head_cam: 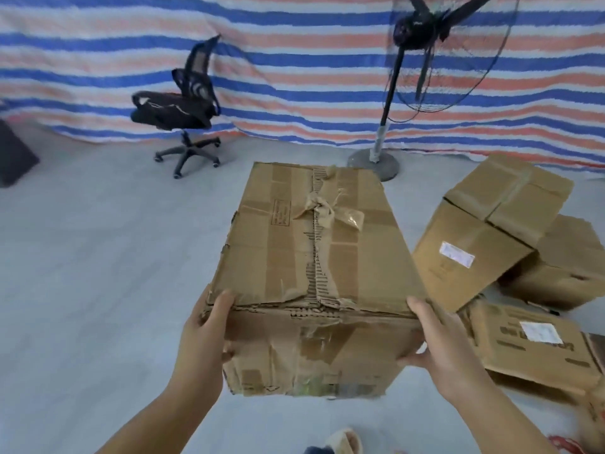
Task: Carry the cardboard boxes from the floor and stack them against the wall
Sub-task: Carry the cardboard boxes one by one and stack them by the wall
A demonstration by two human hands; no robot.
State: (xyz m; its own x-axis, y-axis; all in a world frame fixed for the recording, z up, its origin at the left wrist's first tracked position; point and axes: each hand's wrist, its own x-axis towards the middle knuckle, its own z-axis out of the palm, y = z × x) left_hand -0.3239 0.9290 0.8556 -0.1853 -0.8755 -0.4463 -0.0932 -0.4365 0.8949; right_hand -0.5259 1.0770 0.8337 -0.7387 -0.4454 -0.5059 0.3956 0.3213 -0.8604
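Two hands are clamping one cardboard box point(314, 257) from opposite sides, holding it clear of the floor point(98, 273). The left hand point(203, 335) is wrapping the box's near-left corner, thumb on the top edge, fingers spreading down the side. The right hand point(438, 342) is mirroring that on the near-right corner, thumb hooking the front face. Judgement: the side-squeeze grip is sharing the load evenly and keeping the top level for the carry (nothing is supporting the box from underneath, as far as I can see).

The box is looking rough: top seam torn along its length with corrugation showing, a crumpled knot of brown tape near the middle, the front face creased and patched with peeling tape, the bottom edge ragged. Judgement: it is probably soft at the corners, so squeezing harder is risking a buckle.

Right of the held box, three more boxes are sitting in a loose pile: a tilted box point(484, 234) with a white label leaning on a rear box point(569, 267), and a flat box point(537, 348) with printed text lying nearest. Beyond the held box, a striped tarp wall point(294, 60) is running across the back; an office chair point(183, 106) is standing beyond and to the left, a pedestal fan point(425, 60) beyond and to the right. Judgement: this is the carry phase, with the stack against the wall not yet started in view.
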